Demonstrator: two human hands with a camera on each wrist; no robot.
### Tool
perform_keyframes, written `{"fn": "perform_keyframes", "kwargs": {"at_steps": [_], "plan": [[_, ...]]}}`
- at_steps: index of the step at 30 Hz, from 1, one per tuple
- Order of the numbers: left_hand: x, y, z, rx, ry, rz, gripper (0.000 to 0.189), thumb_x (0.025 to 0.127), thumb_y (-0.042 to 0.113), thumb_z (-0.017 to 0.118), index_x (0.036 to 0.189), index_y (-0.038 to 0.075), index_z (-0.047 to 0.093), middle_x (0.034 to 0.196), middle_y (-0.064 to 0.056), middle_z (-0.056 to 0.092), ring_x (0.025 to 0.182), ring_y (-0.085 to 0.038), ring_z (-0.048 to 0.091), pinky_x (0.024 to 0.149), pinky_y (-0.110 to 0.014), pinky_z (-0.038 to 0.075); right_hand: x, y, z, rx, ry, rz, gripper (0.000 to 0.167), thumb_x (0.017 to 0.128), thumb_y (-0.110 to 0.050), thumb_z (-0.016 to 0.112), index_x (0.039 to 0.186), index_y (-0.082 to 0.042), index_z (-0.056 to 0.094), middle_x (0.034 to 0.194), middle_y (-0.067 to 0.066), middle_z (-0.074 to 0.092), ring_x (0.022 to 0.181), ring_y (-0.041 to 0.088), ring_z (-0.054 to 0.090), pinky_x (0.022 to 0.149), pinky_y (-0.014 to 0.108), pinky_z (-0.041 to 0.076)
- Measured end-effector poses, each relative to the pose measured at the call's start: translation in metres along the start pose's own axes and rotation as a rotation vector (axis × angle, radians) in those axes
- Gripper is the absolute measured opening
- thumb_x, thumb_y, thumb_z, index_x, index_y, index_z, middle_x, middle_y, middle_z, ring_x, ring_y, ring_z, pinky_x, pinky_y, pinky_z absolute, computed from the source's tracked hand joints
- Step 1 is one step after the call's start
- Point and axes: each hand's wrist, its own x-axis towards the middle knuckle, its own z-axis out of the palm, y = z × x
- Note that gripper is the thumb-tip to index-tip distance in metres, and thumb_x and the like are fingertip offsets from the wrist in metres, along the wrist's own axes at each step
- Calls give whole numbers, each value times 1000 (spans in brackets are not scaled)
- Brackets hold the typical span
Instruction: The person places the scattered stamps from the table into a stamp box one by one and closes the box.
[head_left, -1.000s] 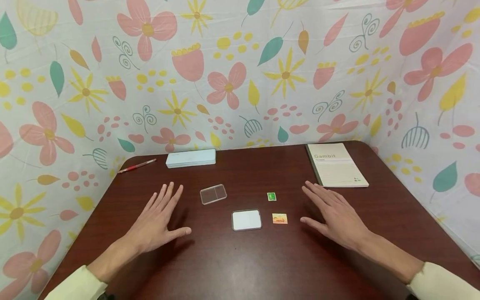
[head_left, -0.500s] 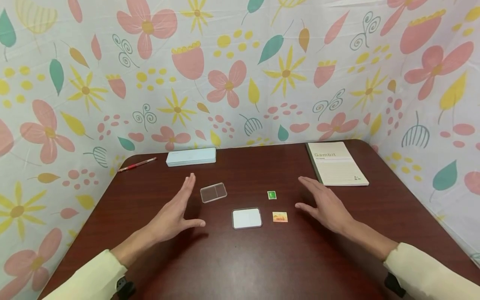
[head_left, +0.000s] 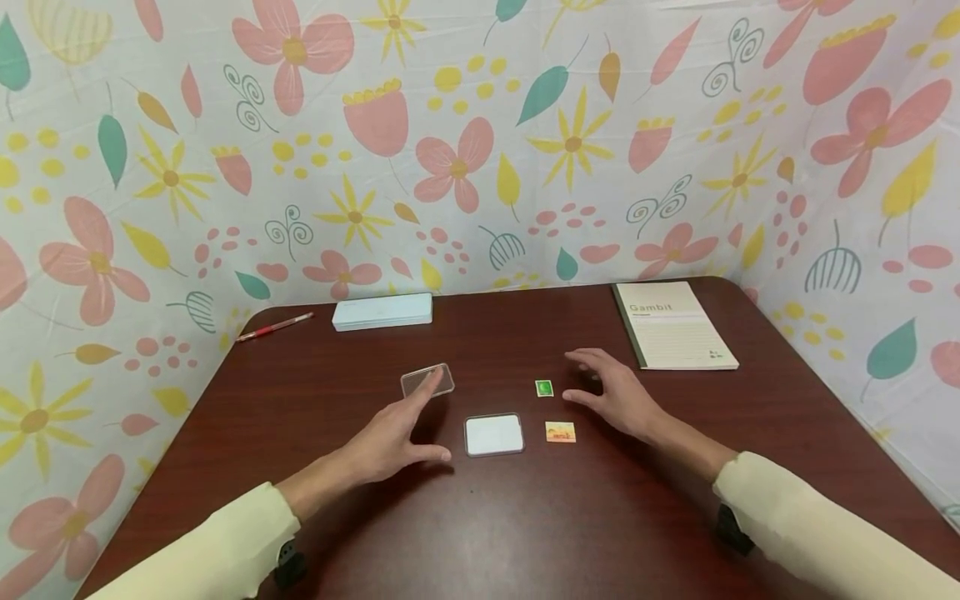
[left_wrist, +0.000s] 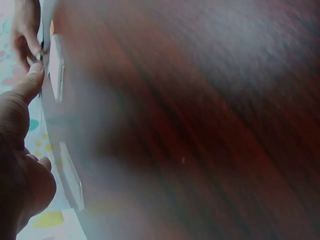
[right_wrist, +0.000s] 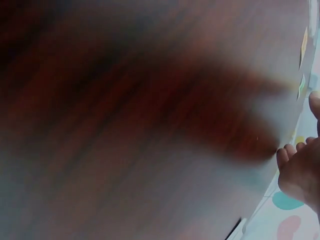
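Note:
My left hand (head_left: 390, 437) reaches over the near part of a clear plastic lid (head_left: 415, 382), fingers extended and thumb spread; whether it touches the lid I cannot tell. Right of that thumb lies a shallow clear case with a white insert (head_left: 493, 435). My right hand (head_left: 617, 402), fingers loosely bent and holding nothing, hovers just right of a small green stamp (head_left: 543, 388). Below this stamp lies an orange stamp (head_left: 560, 432). Both stamps appear edge-on in the right wrist view, where the right hand (right_wrist: 300, 172) is at the right edge.
A pale blue pencil box (head_left: 382, 312) and a red pen (head_left: 274, 327) lie along the back left of the dark wooden table (head_left: 480, 533). At the back right is a notebook (head_left: 677, 327). A flower-patterned curtain (head_left: 480, 150) encloses the table behind and at the sides.
Both hands have moved inward from the sides. The left now overlaps the clear lid, and the right has come close to the green stamp, its fingers more bent. The objects lie as before.

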Motion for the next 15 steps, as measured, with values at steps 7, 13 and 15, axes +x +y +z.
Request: {"fn": "perform_keyframes", "kwargs": {"at_steps": [7, 13, 15], "plan": [[7, 6, 15, 15, -26, -17, 109, 89, 31, 90, 171, 10, 20, 173, -11, 27, 156, -27, 32, 122, -51, 33, 16, -1, 13, 22, -24, -37, 48, 91, -10, 86, 134, 3, 68, 125, 16, 67, 104, 32, 61, 90, 50, 54], [13, 8, 28, 68, 15, 29, 95, 89, 31, 89, 164, 4, 37, 165, -11, 44, 149, -29, 46, 117, -51, 41, 23, -1, 17, 19, -57, -58, 36, 90, -10, 87, 123, 0, 75, 109, 9, 68, 95, 27, 57, 82, 43, 51], [14, 8, 33, 87, 32, 48, 90, 90, 32, 89, 161, 2, 42, 162, -12, 49, 147, -30, 48, 116, -52, 42, 23, -1, 18, 16, -66, -61, 34, 90, -10, 87, 121, -1, 76, 108, 9, 67, 94, 27, 56, 81, 42, 51]]}}
